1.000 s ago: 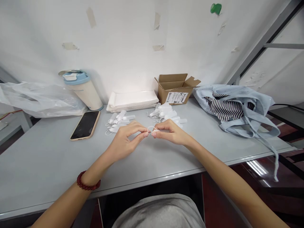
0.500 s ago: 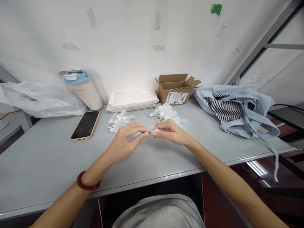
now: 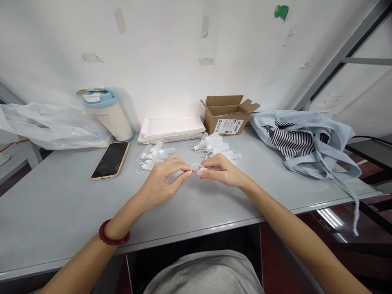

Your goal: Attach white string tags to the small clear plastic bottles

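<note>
A thin white loop (image 3: 196,165) arches between my fingertips above the grey table. My left hand (image 3: 163,179) pinches its left side between thumb and forefinger. The other side is pinched by my right hand (image 3: 222,170), whose thumb and forefinger nearly meet the left fingertips. Just behind my left hand lies a small pile of white tags with strings (image 3: 155,153). Another pile of similar white pieces (image 3: 214,145) sits behind my right hand.
A phone (image 3: 110,160), a cream tumbler with a blue lid (image 3: 112,118) and a plastic bag (image 3: 55,126) are at the left. White flat packets (image 3: 173,128) and an open cardboard box (image 3: 226,116) stand by the wall. A light blue cloth bag (image 3: 306,139) lies right on the table (image 3: 76,212).
Both hands keep their pinch on the white loop and have barely moved. The whole view has shifted very slightly.
</note>
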Motion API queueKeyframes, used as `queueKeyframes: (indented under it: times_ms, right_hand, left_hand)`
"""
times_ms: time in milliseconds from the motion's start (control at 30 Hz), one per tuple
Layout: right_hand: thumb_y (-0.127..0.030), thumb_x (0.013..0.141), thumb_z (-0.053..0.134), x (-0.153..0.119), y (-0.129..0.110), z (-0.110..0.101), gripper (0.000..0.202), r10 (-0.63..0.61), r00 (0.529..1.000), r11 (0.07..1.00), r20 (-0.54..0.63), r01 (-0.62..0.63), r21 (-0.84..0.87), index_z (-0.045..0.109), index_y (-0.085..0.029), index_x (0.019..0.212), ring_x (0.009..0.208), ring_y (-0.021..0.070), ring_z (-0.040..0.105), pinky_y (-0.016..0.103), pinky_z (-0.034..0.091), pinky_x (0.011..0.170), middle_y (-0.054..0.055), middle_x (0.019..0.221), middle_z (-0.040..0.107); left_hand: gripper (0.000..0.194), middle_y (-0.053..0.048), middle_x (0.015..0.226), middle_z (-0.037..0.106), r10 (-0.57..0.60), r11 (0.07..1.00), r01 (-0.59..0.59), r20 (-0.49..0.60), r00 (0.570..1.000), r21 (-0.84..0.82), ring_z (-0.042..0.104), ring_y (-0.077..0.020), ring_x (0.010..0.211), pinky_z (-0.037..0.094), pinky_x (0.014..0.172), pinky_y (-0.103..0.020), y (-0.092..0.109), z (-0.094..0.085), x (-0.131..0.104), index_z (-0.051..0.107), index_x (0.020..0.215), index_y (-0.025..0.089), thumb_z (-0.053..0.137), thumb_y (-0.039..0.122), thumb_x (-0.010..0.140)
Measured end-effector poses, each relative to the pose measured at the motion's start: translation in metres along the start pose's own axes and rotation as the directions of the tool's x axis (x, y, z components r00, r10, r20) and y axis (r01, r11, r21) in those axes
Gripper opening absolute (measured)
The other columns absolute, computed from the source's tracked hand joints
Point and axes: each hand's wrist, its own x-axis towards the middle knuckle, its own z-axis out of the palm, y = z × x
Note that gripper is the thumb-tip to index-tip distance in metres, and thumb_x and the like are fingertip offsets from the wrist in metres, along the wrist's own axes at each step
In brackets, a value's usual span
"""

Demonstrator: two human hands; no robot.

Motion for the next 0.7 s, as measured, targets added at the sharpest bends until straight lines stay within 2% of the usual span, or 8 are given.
queueKeyframes:
  times_ms: [700]
  right_hand:
    - [-0.049,0.082,0.058,0.0002,0.0014,0.0017,0.043,-0.006,1.000,1.000,-0.004,0.006,0.021,0.052,-0.014,0.059,0.053,0.0075,0.031,0.025,0.022,0.049,-0.004,0.054,0.038]
  left_hand:
    - [0.011,-0.003,0.076,0.066,-0.015,0.999,0.015,0.011,1.000,-0.038,0.055,-0.0145,0.075,0.045,0.069,-0.028,0.0005,-0.0008,-0.0003,0.068,0.085,0.016,0.057,0.014,0.087]
